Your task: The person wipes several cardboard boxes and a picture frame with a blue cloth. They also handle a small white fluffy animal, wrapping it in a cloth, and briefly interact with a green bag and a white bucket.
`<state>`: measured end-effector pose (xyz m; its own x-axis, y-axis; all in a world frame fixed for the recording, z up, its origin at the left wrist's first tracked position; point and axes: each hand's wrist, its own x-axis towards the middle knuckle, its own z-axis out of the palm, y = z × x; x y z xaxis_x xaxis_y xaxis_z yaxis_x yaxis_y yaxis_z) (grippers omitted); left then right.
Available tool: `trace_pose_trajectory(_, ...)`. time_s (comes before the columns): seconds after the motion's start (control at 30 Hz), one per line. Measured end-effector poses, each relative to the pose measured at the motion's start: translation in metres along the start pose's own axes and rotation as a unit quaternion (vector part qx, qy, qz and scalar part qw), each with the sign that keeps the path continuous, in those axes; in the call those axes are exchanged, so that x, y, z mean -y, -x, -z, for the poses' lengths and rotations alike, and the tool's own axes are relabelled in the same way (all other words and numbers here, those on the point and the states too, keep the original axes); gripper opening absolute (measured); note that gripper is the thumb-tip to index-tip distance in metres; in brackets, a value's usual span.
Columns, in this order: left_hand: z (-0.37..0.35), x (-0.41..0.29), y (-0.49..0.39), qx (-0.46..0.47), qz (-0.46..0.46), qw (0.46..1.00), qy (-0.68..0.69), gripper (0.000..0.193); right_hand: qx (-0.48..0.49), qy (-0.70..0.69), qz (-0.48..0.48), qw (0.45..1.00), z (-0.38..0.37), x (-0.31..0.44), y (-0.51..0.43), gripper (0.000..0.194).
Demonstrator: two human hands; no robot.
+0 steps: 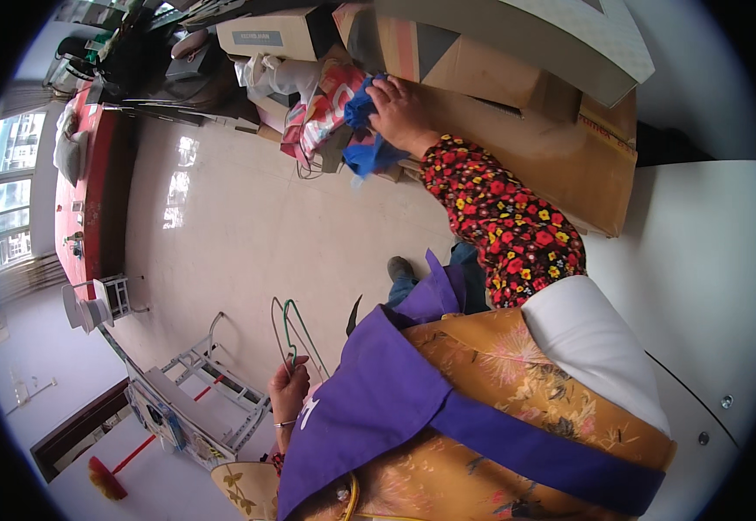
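Observation:
My right hand, in a floral sleeve, reaches to the top of the view beside a long cardboard box. Its fingers are closed on a crumpled blue cloth or bag. More blue material hangs just below the hand; whether it is the same piece I cannot tell. A red, pink and white plastic bag lies right beside the blue material. At the lower left, my left hand, with a bracelet at the wrist, grips a green clothes hanger and a thin greyish hanger.
Cardboard boxes are stacked along the top right, beside a white panel. A metal-framed rack or chair stands at lower left, near a red-handled brush. A red-topped table runs along the left, with a small stool at its end.

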<state>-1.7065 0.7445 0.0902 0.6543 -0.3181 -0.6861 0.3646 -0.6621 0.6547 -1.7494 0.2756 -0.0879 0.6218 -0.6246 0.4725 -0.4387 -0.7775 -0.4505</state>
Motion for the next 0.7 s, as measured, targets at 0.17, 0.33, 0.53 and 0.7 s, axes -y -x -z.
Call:
trace_pose_trajectory(0.17, -0.002, 0.003, -0.007, 0.035, 0.014, 0.999, 0.021, 0.016, -0.053, 0.008, 0.008, 0.999, 0.034, -0.047, 0.052, 0.035)
trace_pose_trajectory(0.33, -0.005, -0.015, -0.034, 0.085, -0.022, 0.995, -0.049, 0.017, -0.02, 0.131, -0.075, 0.988, 0.123, -0.094, 0.149, 0.033)
trace_pose_trajectory(0.53, -0.009, -0.036, -0.055, 0.141, -0.024, 0.989, -0.025, 0.016, -0.03, 0.252, -0.248, 0.935, 0.23, -0.113, 0.248, 0.038)
trace_pose_trajectory(0.7, 0.012, -0.025, -0.06, 0.137, -0.038, 0.987, -0.072, 0.017, -0.132, 0.336, -0.343, 0.867, 0.214, -0.104, 0.256, 0.041)
